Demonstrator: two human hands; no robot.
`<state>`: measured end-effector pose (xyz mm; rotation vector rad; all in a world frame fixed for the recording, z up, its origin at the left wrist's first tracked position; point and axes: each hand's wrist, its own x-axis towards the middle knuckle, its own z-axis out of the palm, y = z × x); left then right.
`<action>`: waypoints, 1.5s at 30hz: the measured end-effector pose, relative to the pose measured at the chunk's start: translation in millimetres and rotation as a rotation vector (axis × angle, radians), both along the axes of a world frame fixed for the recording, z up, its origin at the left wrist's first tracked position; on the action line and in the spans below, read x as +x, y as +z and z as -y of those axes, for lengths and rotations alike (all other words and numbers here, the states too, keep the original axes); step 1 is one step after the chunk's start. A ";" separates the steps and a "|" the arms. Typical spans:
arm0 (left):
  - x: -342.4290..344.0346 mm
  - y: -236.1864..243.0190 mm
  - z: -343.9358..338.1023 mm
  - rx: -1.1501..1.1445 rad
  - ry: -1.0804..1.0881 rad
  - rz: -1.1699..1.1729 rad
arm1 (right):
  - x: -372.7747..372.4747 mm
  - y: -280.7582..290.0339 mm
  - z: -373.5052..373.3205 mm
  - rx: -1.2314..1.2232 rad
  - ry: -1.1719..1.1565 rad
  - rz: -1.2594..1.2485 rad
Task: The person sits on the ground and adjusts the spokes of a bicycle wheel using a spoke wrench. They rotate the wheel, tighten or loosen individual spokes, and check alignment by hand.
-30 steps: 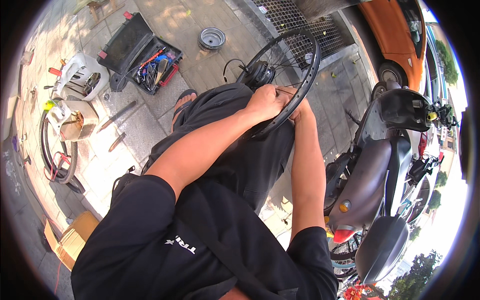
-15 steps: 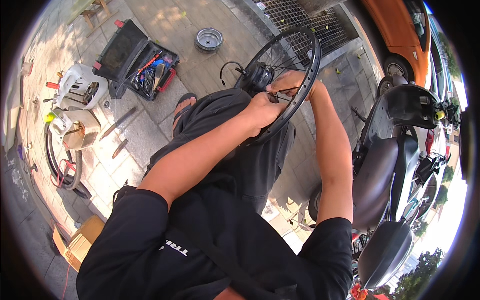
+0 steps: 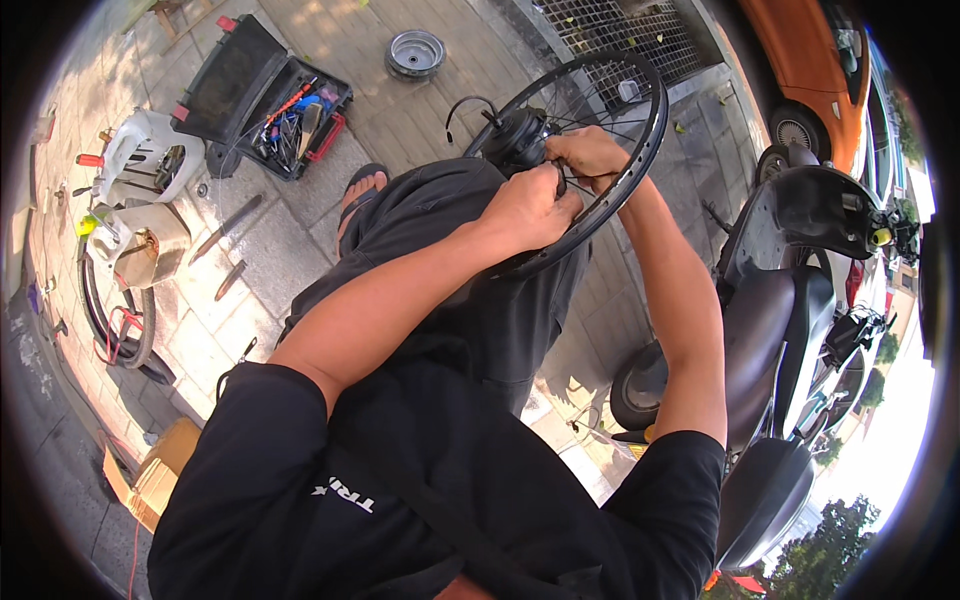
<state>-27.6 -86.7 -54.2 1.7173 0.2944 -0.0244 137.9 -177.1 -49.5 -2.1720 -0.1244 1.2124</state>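
A black spoked wheel [image 3: 655, 120] leans tilted against my dark trouser legs. At its middle is a thick black hub motor [image 3: 515, 137] with a short cable [image 3: 466, 101] curling out. My left hand [image 3: 530, 208] is closed low among the spokes, inside the near part of the rim. Beside it, closer to the hub, my right hand [image 3: 590, 155] reaches in past the rim with fingers pinched. Both hands are close together at the spokes. What sits between the fingertips is hidden or too thin to make out.
An open black toolbox [image 3: 290, 125] full of tools lies ahead on the left. Near it are a metal drum-shaped part [image 3: 415, 53], a white plastic stool [image 3: 150, 160], tyres [image 3: 140, 330] and flat bars [image 3: 228, 226]. A scooter [image 3: 770, 330] stands close on the right, with an orange car [image 3: 800, 60] beyond.
The wheel has shifted slightly to the right and tilted a little. Both hands have stayed at the spokes; my right hand has come slightly lower and its grip has shifted.
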 end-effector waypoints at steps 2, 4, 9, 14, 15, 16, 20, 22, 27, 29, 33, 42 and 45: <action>0.7 8.2 -0.6 0.149 -0.008 -0.003 | -1.7 4.1 3.5 0.048 -0.104 -0.046; 5.4 6.2 4.1 -0.244 0.018 -0.122 | -9.8 2.1 -4.2 0.121 -0.278 -0.120; 9.3 29.5 0.9 -0.859 0.039 -0.448 | -7.8 -2.7 -0.6 0.104 -0.417 -0.209; 9.3 26.8 1.1 -1.063 0.087 -0.508 | -8.2 -7.5 -3.6 0.167 -0.543 -0.297; 8.6 28.5 -1.3 -1.093 0.080 -0.514 | -11.6 -4.6 -6.3 0.188 -0.599 -0.289; 8.5 27.0 -1.7 -1.020 0.065 -0.485 | -8.7 -6.8 -2.7 0.192 -0.587 -0.302; 17.8 17.7 -12.6 -0.615 -0.097 -0.397 | -3.3 -8.3 3.6 0.220 -0.603 -0.335; 20.2 20.4 -16.5 -0.448 -0.185 -0.373 | -4.9 -8.2 3.4 0.232 -0.632 -0.335; 5.0 14.0 -15.3 -0.727 -0.140 -0.314 | -3.1 -8.6 3.0 0.138 -0.493 -0.311; -0.6 19.7 -16.5 -0.830 -0.131 -0.358 | 7.1 -19.9 7.5 0.117 -0.433 -0.297; -14.4 17.2 -16.4 -1.004 -0.100 -0.371 | 1.8 -13.9 0.8 0.025 -0.271 -0.199; -33.1 10.6 4.2 -0.976 -0.003 -0.422 | 8.0 4.9 17.1 -0.001 -0.150 -0.069; -32.7 15.8 4.2 -0.917 0.016 -0.407 | -7.3 9.2 44.1 0.279 -0.466 -0.085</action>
